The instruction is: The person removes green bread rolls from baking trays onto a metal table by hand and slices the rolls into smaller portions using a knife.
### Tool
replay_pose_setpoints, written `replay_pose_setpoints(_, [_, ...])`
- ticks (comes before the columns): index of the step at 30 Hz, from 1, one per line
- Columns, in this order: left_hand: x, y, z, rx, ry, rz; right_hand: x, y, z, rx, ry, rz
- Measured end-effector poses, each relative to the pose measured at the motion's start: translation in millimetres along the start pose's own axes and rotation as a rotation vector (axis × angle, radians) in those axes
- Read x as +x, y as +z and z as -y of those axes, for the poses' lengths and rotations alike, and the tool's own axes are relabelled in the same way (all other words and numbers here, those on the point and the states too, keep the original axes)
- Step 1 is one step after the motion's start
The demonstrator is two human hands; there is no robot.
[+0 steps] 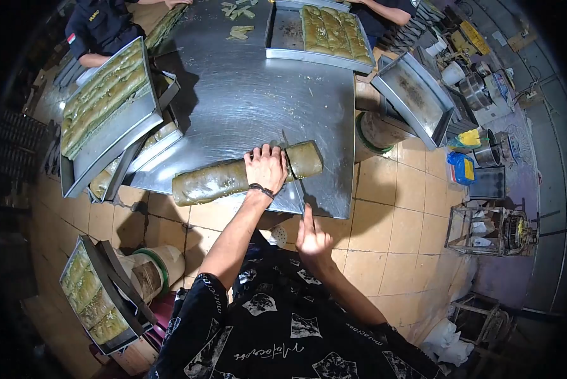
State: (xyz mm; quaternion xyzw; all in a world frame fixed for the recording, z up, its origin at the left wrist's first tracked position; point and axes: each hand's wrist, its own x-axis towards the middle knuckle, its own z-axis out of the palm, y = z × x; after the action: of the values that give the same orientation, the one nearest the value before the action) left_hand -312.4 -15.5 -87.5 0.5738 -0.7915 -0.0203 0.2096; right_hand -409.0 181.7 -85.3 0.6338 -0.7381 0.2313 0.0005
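Note:
A long green loaf (211, 181) with a glossy top lies across the near edge of the metal table. My left hand (268, 167) presses down on it from above, fingers curled over its far side. In my right hand (314, 240) is the handle of a long knife (299, 183), index finger stretched along it. The thin blade crosses the loaf just right of my left hand, its tip showing beyond the far side. To the right of the blade is the shorter part of the loaf; whether the cut goes through I cannot tell.
Stacked trays of green bread (107, 104) overhang the table's (252, 88) left side. Another bread tray (321, 60) sits at the far right. A metal tray (416, 95) stands beyond the right edge. Bread strips (239, 31) lie at the back, near two co-workers' arms. Lower left is another bread tray (94, 297).

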Motion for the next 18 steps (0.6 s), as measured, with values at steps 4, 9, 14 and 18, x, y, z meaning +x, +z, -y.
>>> replay_pose_setpoints(4, [-1,3,1,-0.037,0.021,0.005,8,7,-6,0.139,-0.051,-0.049])
replay_pose_setpoints(9, [-2,10,6,-0.023,0.019,-0.009,17,7,-13,-0.018,-0.17,-0.058])
replay_pose_setpoints(14, [-3,11,4,-0.009,0.035,-0.023,-12,17,-18,0.003,-0.217,-0.118])
replay_pose_setpoints(18, [-2,12,6,0.003,0.026,0.0,32,14,6,-0.085,0.157,0.305])
